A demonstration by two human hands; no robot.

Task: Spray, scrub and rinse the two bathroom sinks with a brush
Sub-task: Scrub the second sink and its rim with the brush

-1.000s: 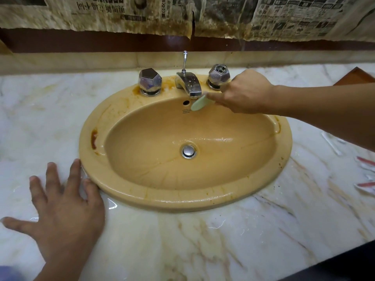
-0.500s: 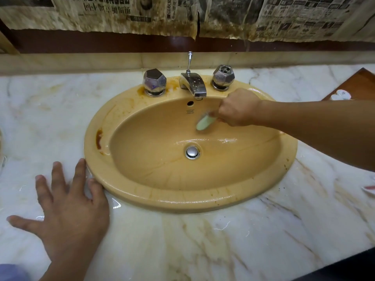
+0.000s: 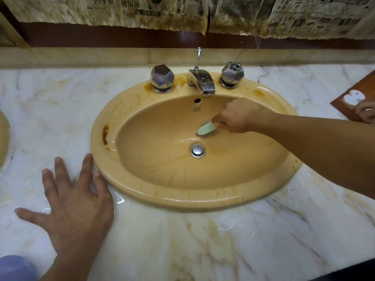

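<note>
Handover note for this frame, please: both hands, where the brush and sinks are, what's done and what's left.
Right hand grips the pale green plastic brush, head down on the back slope of the yellow oval ceramic sink, just above the chrome drain stopper.
Left hand lies flat on the white marble counter, beside the rim.
Done: basin wet, scrubbing under way.
Left: dark brown stain on the left rim, orange marks near the taps, rinse; second sink, barely in view.
</note>
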